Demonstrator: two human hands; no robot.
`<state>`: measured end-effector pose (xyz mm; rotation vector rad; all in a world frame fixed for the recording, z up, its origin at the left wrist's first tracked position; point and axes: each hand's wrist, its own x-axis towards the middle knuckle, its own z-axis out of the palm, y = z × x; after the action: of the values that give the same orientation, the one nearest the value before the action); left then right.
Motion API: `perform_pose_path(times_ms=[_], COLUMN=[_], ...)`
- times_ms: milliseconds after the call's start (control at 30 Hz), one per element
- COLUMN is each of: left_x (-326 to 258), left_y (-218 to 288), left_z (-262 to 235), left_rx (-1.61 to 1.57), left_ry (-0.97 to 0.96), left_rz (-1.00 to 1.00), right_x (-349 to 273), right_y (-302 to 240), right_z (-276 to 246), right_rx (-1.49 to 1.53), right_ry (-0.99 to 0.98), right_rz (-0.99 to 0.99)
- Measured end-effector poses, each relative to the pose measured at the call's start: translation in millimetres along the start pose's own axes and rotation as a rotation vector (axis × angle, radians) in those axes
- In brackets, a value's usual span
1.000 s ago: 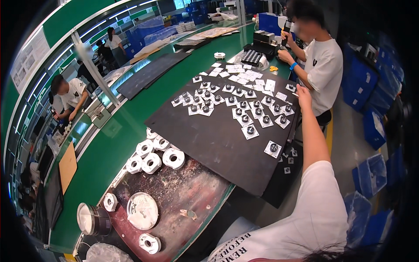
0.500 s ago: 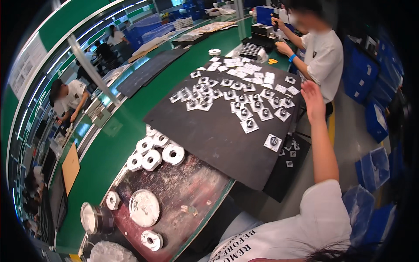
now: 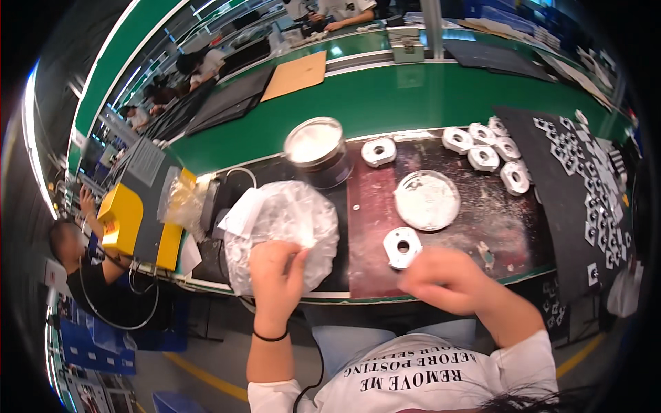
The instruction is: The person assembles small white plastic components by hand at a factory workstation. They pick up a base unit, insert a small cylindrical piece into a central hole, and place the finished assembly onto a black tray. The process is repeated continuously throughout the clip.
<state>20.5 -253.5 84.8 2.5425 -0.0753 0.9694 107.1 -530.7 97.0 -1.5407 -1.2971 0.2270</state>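
Observation:
My left hand (image 3: 277, 270) is over the near side of a round bundle of clear plastic bag (image 3: 313, 220). Its fingers are bent in toward the thumb; whatever lies between them is hidden. A white scrap (image 3: 241, 212) rests on the bag's upper left. My right hand (image 3: 451, 279), slightly blurred, is curled closed just right of a white ring-shaped part with a round hole (image 3: 395, 246). I cannot see anything in its fingers. Beyond that part lies a round lid smeared with white (image 3: 428, 201). An open tin of white paste (image 3: 313, 141) stands behind the bag.
Another white ring part (image 3: 379, 151) sits beside the tin, with several more (image 3: 480, 157) at the back right. A black sheet (image 3: 530, 158) holding many small square plates covers the right end. A yellow and grey machine (image 3: 138, 206) stands left. Co-workers sit across and at left.
The view has swung left along the bench. My right hand, outstretched beside the black sheet before, is now curled near the white ring part. My left hand has come into view over the bag.

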Motion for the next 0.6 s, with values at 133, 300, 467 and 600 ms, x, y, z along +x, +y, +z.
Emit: perform_pose_path(times_ms=[133, 300, 467, 600], left_x=[-5, -8, -18, -21], left_y=[-8, -21, -27, -27], left_z=[-5, -12, -11, -7], left_rx=[-0.017, -0.020, -0.034, -0.048], left_ry=[0.008, 0.021, 0.038, 0.075], left_rz=[0.043, 0.040, 0.074, 0.088], right_x=[90, 127, 123, 120], right_y=[39, 63, 56, 53], right_z=[41, 62, 69, 76], right_rx=[-0.290, -0.297, -0.317, -0.374], right_ry=[0.038, -0.062, -0.064, 0.010], right_rz=[-0.196, -0.255, -0.210, -0.194])
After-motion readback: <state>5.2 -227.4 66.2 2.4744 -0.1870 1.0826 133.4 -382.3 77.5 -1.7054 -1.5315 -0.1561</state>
